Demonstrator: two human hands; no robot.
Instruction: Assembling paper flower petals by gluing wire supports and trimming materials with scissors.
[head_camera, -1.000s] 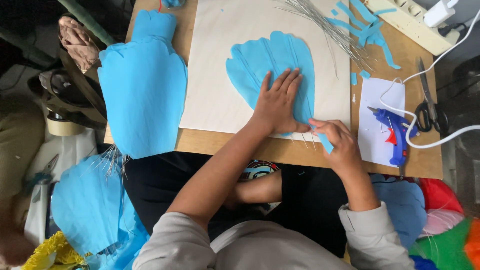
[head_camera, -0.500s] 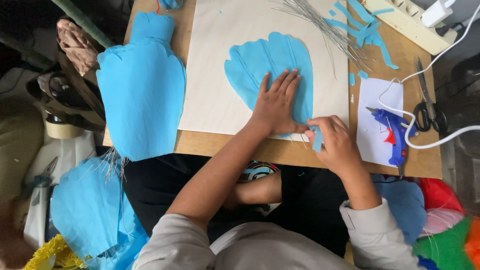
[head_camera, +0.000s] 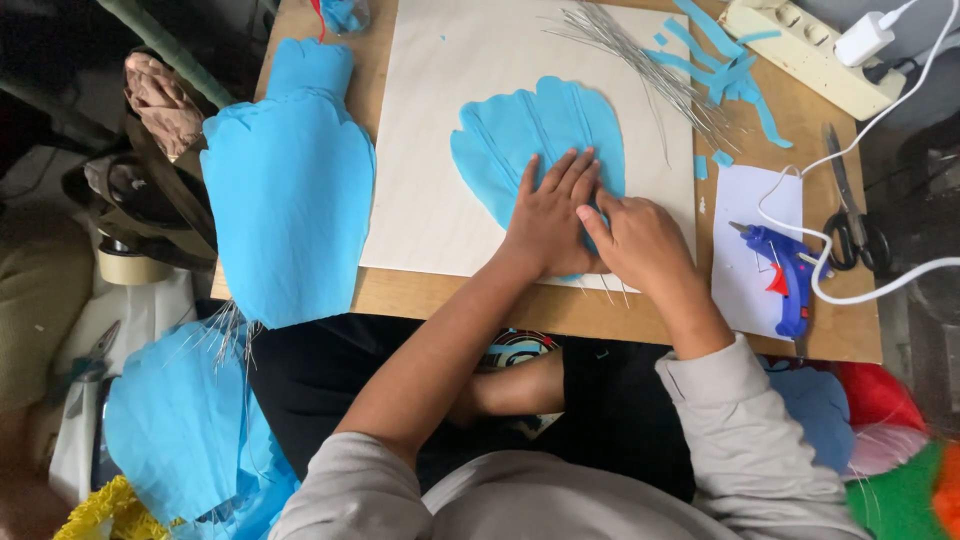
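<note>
A blue paper petal shape (head_camera: 510, 135) with raised ribs lies on a cream board (head_camera: 430, 120). My left hand (head_camera: 550, 215) rests flat on the petal's lower part, fingers spread and pointing away from me. My right hand (head_camera: 635, 240) lies palm down beside it on the petal's lower right edge, its fingertips touching my left hand's fingers. The blue paper strip it held is hidden beneath it. Thin wire ends (head_camera: 605, 290) stick out under both hands over the board's near edge.
A bundle of thin wires (head_camera: 650, 65) and blue paper strips (head_camera: 730, 55) lie at the back right. A blue glue gun (head_camera: 785, 270) sits on white paper (head_camera: 750, 200), with scissors (head_camera: 850, 215) and a power strip (head_camera: 800, 50) beyond. A large blue petal (head_camera: 290, 190) overhangs the table's left edge.
My right hand has moved up and left from the board's near edge onto the petal, carrying the blue strip out of sight under it. My left hand has stayed pressed flat.
</note>
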